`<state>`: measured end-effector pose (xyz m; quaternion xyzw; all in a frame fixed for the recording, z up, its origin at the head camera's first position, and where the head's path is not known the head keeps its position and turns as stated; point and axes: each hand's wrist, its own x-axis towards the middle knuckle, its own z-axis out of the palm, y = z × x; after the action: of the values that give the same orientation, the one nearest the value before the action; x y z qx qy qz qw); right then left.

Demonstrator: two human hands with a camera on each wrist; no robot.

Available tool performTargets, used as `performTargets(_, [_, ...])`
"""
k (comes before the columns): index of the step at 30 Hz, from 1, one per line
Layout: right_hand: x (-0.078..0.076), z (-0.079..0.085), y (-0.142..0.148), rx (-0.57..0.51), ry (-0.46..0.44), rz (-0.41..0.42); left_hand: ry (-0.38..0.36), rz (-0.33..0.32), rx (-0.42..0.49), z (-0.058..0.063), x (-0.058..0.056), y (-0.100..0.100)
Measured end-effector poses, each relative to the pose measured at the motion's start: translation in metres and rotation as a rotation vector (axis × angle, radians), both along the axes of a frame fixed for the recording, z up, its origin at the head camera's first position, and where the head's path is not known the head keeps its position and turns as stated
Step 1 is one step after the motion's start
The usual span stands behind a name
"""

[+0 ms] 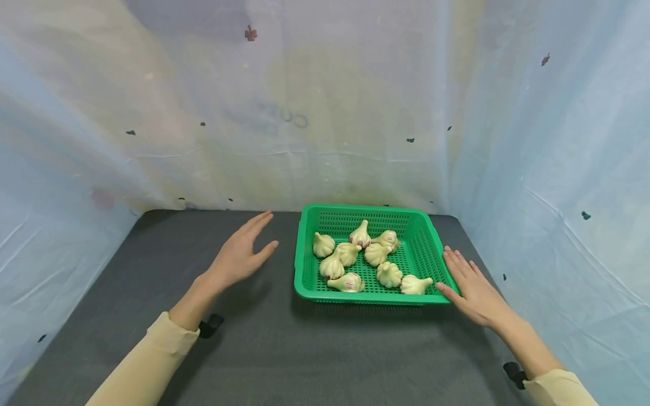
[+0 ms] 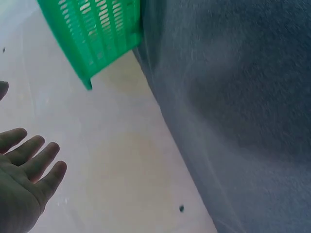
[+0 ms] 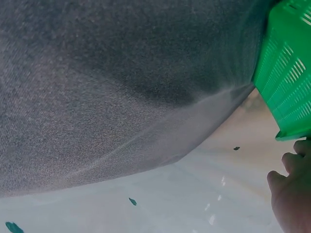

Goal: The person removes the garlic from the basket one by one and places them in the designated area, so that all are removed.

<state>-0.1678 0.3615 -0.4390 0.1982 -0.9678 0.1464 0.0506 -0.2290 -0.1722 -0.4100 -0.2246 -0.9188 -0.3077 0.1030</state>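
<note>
A green plastic basket with slotted walls stands on the dark table, holding several garlic bulbs spread over its floor. Left of it, my left hand hovers apart from the basket, fingers extended and thumb spread, holding nothing. In the left wrist view, the same hand's fingers are spread below a basket corner. My right hand lies against the basket's right rim with its fingers straight. The right wrist view has the basket wall just above that hand's knuckles.
A dark cloth-like surface covers the table. Pale plastic sheeting with small dark leaf-like marks hangs behind and on both sides, close to the basket's back. Each wrist wears a black strap.
</note>
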Motion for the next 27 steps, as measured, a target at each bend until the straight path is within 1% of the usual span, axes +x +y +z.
performTargets(7, [0.001,0.0,-0.002,0.025,-0.035,-0.019,0.024,-0.074,-0.077,-0.006,-0.007,0.022])
performTargets(14, [-0.001,-0.003,-0.002,0.035,-0.033,-0.011,0.031,-0.16,-0.136,-0.009,-0.011,0.043])
performTargets(17, [-0.001,-0.003,-0.001,0.034,-0.034,-0.011,0.036,-0.195,-0.171,-0.01,-0.014,0.052])
performTargets(23, [-0.001,-0.002,-0.002,0.04,-0.043,-0.022,0.04,-0.259,-0.286,-0.013,-0.023,0.07])
performTargets(27, [-0.002,-0.002,-0.002,0.048,-0.048,-0.027,0.018,-0.308,-0.356,-0.016,-0.028,0.08])
